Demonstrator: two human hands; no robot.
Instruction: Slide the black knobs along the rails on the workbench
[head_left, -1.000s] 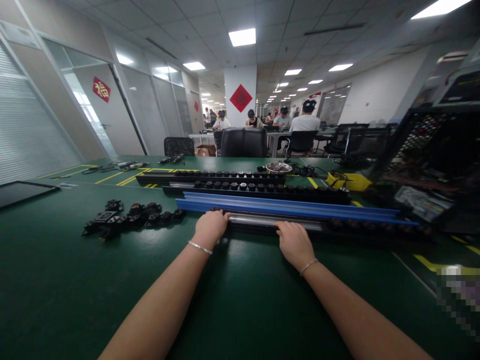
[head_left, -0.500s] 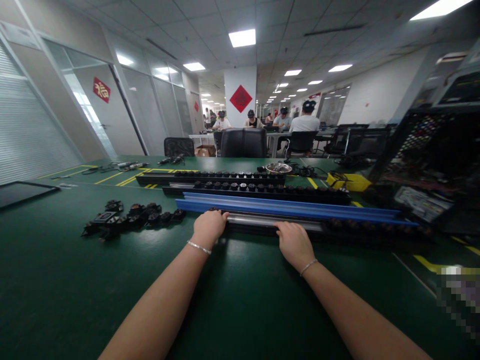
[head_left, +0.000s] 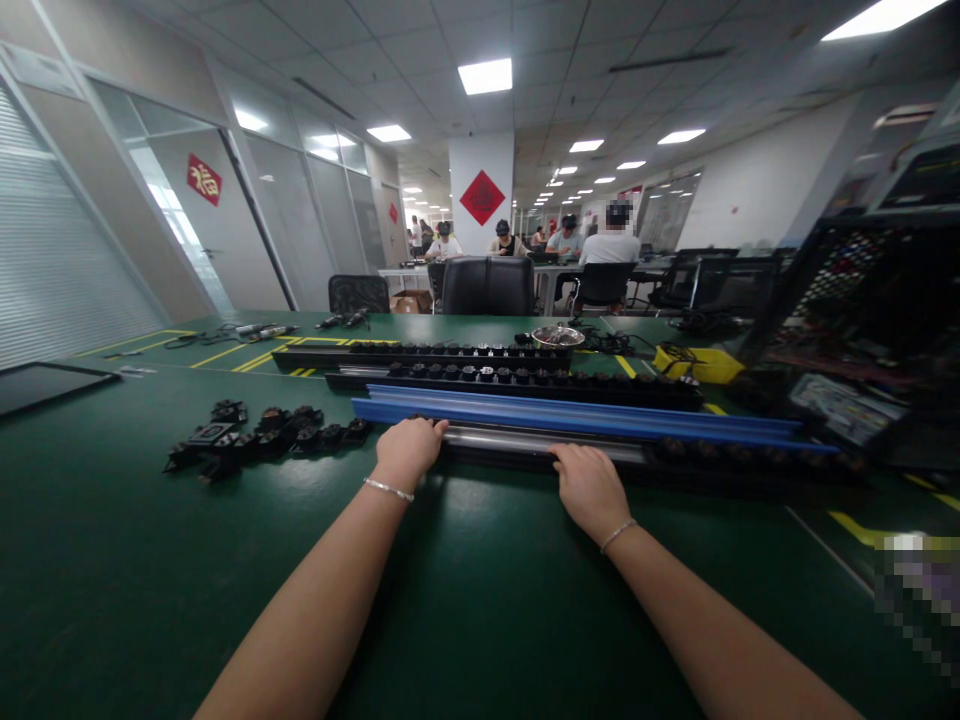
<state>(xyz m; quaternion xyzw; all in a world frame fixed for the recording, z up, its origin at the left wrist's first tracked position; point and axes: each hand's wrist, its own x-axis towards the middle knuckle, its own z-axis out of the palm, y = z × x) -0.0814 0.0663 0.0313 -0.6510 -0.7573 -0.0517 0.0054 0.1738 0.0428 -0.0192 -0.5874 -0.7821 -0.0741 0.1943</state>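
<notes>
A long black rail (head_left: 510,440) with a shiny grey channel lies across the table in front of me. My left hand (head_left: 409,447) is closed at the rail's left end, around a small dark block whose top barely shows; the fingers hide the rest. Farther right, my right hand (head_left: 591,487) grips the rail, fingers over its top. Several black blocks (head_left: 750,455) sit on the rail's right part. Right behind it lies a blue rail (head_left: 570,408). Loose black blocks (head_left: 266,435) are heaped left of my left hand.
Two more black rails carrying blocks, one of them nearer (head_left: 517,376), lie behind the blue one. Farther back are a metal bowl (head_left: 557,337) and a yellow bin (head_left: 701,364) with cables. A dark flat panel (head_left: 52,385) lies at left. People sit at tables beyond.
My left hand has shifted slightly left along the rail, baring a little more of the grey channel. My right hand and the rails stay where they were.
</notes>
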